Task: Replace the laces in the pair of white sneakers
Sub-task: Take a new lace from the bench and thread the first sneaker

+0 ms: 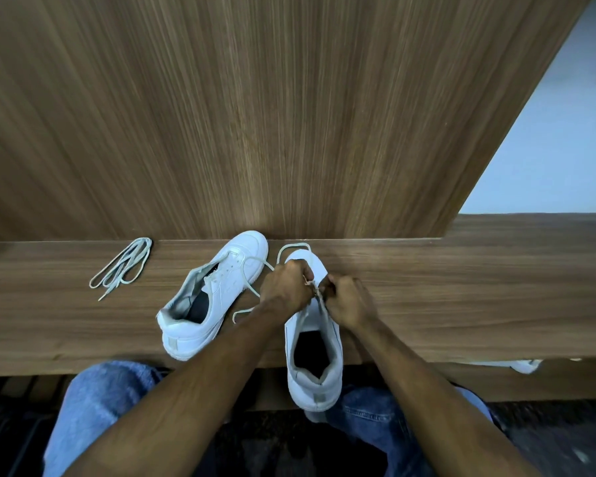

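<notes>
Two white sneakers stand on a wooden shelf. The left sneaker [207, 297] lies angled, toe toward the back wall, with no lace in its eyelets. The right sneaker [315, 346] points straight away, its heel hanging over the shelf's front edge. My left hand [286, 284] and my right hand [346, 301] meet over the right sneaker's eyelets, each pinching a pale lace [255, 270]. That lace loops out past the toe and trails between the two sneakers. A second lace [123, 268], folded into a bundle, lies at the left.
The wooden shelf [461, 297] runs across the view, backed by a tall wood-grain panel [255, 115]. My knees in blue jeans [100, 401] sit below its front edge. A white object [527, 365] shows under the shelf's edge at the right.
</notes>
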The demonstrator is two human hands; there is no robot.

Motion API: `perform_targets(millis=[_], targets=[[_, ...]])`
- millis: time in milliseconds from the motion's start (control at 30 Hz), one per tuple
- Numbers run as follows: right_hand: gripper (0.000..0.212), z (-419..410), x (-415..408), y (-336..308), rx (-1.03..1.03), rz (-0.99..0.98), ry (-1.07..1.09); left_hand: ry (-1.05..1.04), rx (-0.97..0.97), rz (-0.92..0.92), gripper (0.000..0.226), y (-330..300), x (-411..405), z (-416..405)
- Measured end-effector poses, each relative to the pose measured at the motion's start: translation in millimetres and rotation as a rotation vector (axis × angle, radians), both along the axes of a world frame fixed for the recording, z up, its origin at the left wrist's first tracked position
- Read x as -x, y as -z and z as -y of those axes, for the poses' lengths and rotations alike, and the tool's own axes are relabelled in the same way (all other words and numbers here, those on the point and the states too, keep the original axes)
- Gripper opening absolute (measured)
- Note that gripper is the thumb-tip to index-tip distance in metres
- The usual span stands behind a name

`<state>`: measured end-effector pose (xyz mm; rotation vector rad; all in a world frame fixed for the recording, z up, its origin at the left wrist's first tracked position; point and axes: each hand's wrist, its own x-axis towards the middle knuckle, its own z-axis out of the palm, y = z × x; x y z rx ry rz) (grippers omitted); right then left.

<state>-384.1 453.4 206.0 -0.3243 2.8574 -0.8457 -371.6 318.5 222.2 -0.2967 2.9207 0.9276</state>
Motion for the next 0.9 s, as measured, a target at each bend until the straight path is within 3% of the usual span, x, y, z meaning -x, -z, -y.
perform_targets(millis=[67,100,233,300,400,433,500,567,633,733,833,900], targets=[[0.015,-6,1,-1,-0.023,0.014,0.013,0.031,0.055,-0.020,0.021,0,-4,1],[0.014,-11,2,-2,0.059,0.022,0.075,0.034,0.086,-0.038,0.027,1,-6,2],[0.029,-50,24,-25,0.840,0.008,0.647,-0.094,0.145,-0.048,0.052,-1,-21,11],[0.029,-72,34,-33,1.028,-0.101,0.817,-0.170,0.087,-0.009,0.055,1,-25,16],[0.017,-86,33,-37,0.699,-0.179,0.863,-0.226,-0.073,0.109,0.048,4,-27,20],[0.012,-84,27,-37,0.546,-0.125,0.799,-0.232,-0.104,0.122,0.044,3,-28,19],[0.026,-73,15,-28,0.264,-0.054,0.568,-0.238,-0.130,0.104,0.035,2,-29,17],[0.033,-55,4,-21,0.133,-0.055,0.321,-0.250,-0.159,0.094,0.030,2,-30,16],[0.036,-36,-2,-11,0.081,-0.028,0.090,-0.269,-0.193,0.103,0.034,4,-30,16],[0.028,-10,-4,3,0.039,0.069,-0.070,-0.299,-0.232,0.099,0.041,7,-31,19],[0.016,3,-3,4,0.079,0.067,-0.004,-0.306,-0.254,0.100,0.041,8,-31,19],[0.023,2,2,2,0.195,0.102,0.064,-0.304,-0.282,0.114,0.045,9,-30,18]])
